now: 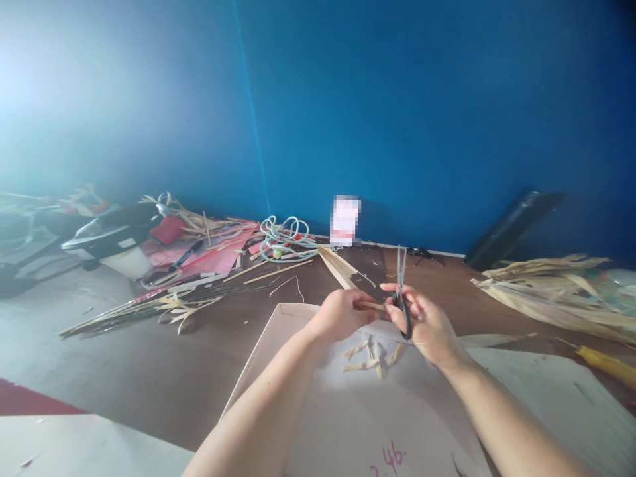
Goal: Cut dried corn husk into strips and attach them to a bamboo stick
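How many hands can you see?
2. The left hand is over the pale box's far edge, holding a thin strip. The right hand is beside it, holding scissors. No other hand shows.

Black-handled scissors point(400, 273) are pointing upward in the right hand point(426, 322), their silver blades standing slightly apart; a narrow tan strip point(371, 306) is extending nearly level from the left hand point(342, 312).
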A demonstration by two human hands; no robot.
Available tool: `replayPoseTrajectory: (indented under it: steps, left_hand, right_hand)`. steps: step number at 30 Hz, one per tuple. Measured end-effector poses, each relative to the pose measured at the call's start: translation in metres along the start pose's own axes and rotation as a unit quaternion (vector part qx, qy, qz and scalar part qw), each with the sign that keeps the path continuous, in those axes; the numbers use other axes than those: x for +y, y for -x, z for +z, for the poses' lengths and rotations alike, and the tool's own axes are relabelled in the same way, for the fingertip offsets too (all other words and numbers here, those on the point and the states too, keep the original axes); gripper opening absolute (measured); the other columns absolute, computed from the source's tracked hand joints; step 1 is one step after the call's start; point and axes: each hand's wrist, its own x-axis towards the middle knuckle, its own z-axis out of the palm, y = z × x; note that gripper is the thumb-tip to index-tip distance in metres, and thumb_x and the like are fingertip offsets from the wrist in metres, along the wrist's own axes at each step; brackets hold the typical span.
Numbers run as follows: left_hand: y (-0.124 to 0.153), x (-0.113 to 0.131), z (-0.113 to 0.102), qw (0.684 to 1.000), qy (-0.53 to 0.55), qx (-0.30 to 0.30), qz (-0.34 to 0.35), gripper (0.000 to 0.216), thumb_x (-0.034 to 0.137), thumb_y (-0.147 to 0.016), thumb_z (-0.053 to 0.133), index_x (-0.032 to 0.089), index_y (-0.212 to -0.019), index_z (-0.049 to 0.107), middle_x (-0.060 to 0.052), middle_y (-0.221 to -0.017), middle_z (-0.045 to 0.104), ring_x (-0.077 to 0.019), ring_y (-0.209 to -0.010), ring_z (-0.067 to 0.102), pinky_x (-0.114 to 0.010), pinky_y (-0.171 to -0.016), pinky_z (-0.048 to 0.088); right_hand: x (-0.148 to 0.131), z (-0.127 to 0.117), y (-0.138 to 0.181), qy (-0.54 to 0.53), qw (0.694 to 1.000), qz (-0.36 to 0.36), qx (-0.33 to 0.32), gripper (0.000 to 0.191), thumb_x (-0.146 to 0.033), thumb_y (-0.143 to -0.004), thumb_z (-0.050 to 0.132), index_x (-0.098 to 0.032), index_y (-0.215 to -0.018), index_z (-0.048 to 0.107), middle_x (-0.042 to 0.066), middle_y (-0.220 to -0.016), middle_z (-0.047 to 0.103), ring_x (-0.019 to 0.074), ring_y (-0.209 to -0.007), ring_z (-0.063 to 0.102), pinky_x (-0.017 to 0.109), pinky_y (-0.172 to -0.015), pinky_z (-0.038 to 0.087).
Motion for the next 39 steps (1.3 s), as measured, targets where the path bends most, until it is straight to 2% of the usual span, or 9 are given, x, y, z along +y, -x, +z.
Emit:
replayPoseTrajectory:
  steps: [5,9,12,15,20,24,28,32,39]
  left_hand:
    - [0.007,0.015,-0.004,0.983,-0.113,0.06,0.128,0.018,0.03,-0.077,0.057,0.023,-0.082,0.073,-0.005,-0.087,0.066,-0.0182,-0.082,0.057,-0.025,-0.075,0.042]
    - [0.009,0.019,-0.006,0.974,-0.148,0.07,0.155,0.015,0.026,-0.075,0.059,0.024,-0.078,0.074,-0.006,-0.08,0.063,-0.0192,-0.082,0.055,-0.026,-0.075,0.04]
    - [0.008,0.016,-0.005,0.98,-0.127,0.06,0.139,0.015,0.027,-0.075,0.059,0.023,-0.076,0.073,-0.005,-0.077,0.062,-0.0166,-0.074,0.054,-0.024,-0.068,0.039]
    - [0.004,0.013,-0.005,0.995,-0.049,0.058,0.068,0.02,0.035,-0.074,0.059,0.019,-0.074,0.072,-0.003,-0.071,0.06,-0.0125,-0.062,0.05,-0.023,-0.059,0.036]
    - [-0.002,0.013,-0.007,0.989,0.105,0.095,-0.035,0.03,0.041,-0.069,0.064,0.015,-0.083,0.07,0.0,-0.061,0.055,-0.0079,-0.053,0.04,-0.021,-0.052,0.031]
    - [-0.002,0.017,-0.009,0.978,0.165,0.118,-0.046,0.033,0.042,-0.067,0.066,0.013,-0.083,0.07,-0.001,-0.063,0.056,-0.0071,-0.053,0.039,-0.02,-0.052,0.031]
    - [-0.001,0.018,-0.01,0.98,0.153,0.125,-0.035,0.033,0.042,-0.069,0.064,0.013,-0.084,0.071,-0.003,-0.068,0.059,-0.0075,-0.056,0.042,-0.02,-0.054,0.032]
    - [-0.001,0.016,-0.01,0.982,0.145,0.121,-0.015,0.033,0.043,-0.071,0.062,0.013,-0.084,0.069,-0.001,-0.065,0.056,-0.0073,-0.056,0.042,-0.02,-0.054,0.031]
    - [-0.002,0.017,-0.009,0.984,0.126,0.123,-0.015,0.031,0.042,-0.071,0.062,0.012,-0.078,0.066,0.001,-0.059,0.051,-0.0063,-0.052,0.038,-0.02,-0.051,0.029]
  right_hand:
    - [0.001,-0.003,-0.001,0.029,1.0,-0.002,-0.007,0.041,-0.033,-0.071,0.067,-0.022,-0.11,0.057,0.003,-0.082,0.062,0.0176,-0.079,0.06,0.027,-0.07,0.049]
    - [-0.002,-0.001,0.0,0.036,0.999,0.002,-0.006,0.045,-0.039,-0.07,0.069,-0.022,-0.11,0.058,0.004,-0.083,0.062,0.0188,-0.081,0.061,0.028,-0.071,0.05]
    - [-0.002,0.0,0.0,0.033,0.999,-0.006,0.016,0.045,-0.043,-0.071,0.067,-0.021,-0.11,0.059,0.004,-0.083,0.063,0.0183,-0.079,0.061,0.028,-0.07,0.05]
    - [-0.001,-0.001,-0.001,0.025,0.999,-0.012,0.035,0.044,-0.043,-0.073,0.066,-0.021,-0.11,0.06,0.003,-0.081,0.062,0.0171,-0.074,0.06,0.027,-0.066,0.051]
    - [0.0,-0.001,0.0,0.01,0.999,0.026,-0.021,0.045,-0.039,-0.071,0.07,-0.018,-0.109,0.062,0.002,-0.073,0.063,0.0152,-0.066,0.059,0.025,-0.06,0.049]
    - [-0.001,0.002,0.002,-0.007,0.993,0.071,-0.09,0.047,-0.038,-0.068,0.073,-0.018,-0.109,0.062,0.0,-0.07,0.063,0.0143,-0.064,0.058,0.024,-0.057,0.047]
    - [-0.003,0.004,0.003,-0.013,0.988,0.09,-0.124,0.049,-0.038,-0.068,0.072,-0.017,-0.11,0.062,0.0,-0.072,0.06,0.0137,-0.064,0.057,0.025,-0.058,0.046]
    - [-0.007,0.004,0.004,-0.009,0.985,0.098,-0.14,0.051,-0.04,-0.068,0.072,-0.016,-0.112,0.062,0.0,-0.073,0.059,0.0135,-0.064,0.054,0.027,-0.062,0.045]
    - [-0.009,0.002,0.004,0.021,0.986,0.094,-0.136,0.052,-0.043,-0.068,0.071,-0.015,-0.111,0.064,-0.002,-0.061,0.053,0.0122,-0.057,0.048,0.023,-0.051,0.038]
